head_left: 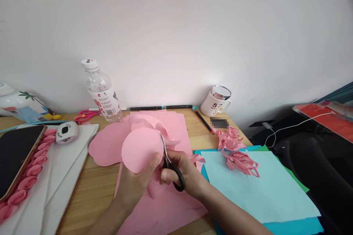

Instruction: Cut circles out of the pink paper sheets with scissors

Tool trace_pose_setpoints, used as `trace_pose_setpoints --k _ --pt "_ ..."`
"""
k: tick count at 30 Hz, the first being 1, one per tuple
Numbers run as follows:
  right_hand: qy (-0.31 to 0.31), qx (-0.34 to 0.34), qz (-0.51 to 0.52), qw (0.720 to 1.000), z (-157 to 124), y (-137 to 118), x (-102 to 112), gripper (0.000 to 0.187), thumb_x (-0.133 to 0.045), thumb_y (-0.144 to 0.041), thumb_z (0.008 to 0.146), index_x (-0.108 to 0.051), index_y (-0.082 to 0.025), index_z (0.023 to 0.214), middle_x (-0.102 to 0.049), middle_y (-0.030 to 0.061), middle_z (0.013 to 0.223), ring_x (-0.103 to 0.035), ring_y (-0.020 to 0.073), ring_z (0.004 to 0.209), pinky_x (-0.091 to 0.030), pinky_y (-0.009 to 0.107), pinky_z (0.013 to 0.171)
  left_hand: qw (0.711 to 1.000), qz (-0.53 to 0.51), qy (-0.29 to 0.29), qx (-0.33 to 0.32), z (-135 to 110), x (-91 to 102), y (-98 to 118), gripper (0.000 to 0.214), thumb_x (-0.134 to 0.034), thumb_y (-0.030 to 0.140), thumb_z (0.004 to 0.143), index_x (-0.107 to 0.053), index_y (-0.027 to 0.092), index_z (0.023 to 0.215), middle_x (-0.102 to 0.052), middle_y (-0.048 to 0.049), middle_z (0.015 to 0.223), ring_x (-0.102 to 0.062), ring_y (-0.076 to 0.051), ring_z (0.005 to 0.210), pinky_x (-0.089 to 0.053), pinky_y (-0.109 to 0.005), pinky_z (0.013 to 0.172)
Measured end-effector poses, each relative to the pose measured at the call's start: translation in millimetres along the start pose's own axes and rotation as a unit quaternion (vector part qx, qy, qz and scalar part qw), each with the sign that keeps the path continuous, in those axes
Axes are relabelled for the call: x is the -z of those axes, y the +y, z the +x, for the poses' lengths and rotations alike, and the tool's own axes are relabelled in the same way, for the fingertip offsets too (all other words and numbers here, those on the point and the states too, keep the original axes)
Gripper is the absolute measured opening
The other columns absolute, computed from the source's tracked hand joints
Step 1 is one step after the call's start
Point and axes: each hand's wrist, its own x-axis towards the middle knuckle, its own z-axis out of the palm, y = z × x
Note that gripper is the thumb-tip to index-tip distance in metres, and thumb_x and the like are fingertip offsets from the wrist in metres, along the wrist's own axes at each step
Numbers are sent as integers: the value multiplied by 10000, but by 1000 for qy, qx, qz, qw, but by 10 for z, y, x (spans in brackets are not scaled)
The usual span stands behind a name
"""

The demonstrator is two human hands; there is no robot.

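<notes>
My left hand (140,180) grips a round pink paper disc (142,148) from below, its thumb on the face of the paper. In my right hand (182,170) is a pair of black-handled scissors (176,178), with the blades pointing up along the disc's right edge. A curled pink strip of paper (154,123) lies behind the disc, close to the blade tips. Beneath both hands are pink paper sheets (168,213). Pink scalloped paper (106,145) lies to the left of the disc.
Along the wall stand a plastic bottle (103,91) and a white mug (215,102), with dark pens (162,107) between them. Pink paper scraps (234,150) sit on light blue sheets (256,191) at right. A phone (19,158), rolled pink paper flowers (27,182) and pink scissors (86,115) are at left.
</notes>
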Motion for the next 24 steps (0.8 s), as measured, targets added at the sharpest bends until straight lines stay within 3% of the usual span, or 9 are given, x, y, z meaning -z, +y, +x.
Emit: trace_pose_setpoints --k 4,13,24 --pt "-9 4 15 1000 14 -13 23 521 -844 -522 506 -521 -156 686 -433 -55 589 -333 75 535 -261 227 500 1000 -14 -13 1 -28 -4 42 429 -757 374 588 -660 178 958 -711 -100 1018 -629 -319 1018 -559 -348 753" --pt "-13 11 14 1000 4 25 66 548 -867 -500 474 -528 -156 732 -426 -54 627 -352 83 567 -279 227 513 998 -8 -62 -2 -31 19 33 461 -729 367 628 -663 190 1048 -730 -91 939 -639 -327 1012 -576 -347 711" --pt "-24 7 13 1000 1 -9 65 539 -893 -437 455 -542 -147 743 -460 -43 645 -345 81 571 -244 215 489 996 11 -86 13 -25 49 47 505 -715 400 639 -622 195 1091 -702 -100 1070 -628 -312 1044 -567 -333 750"
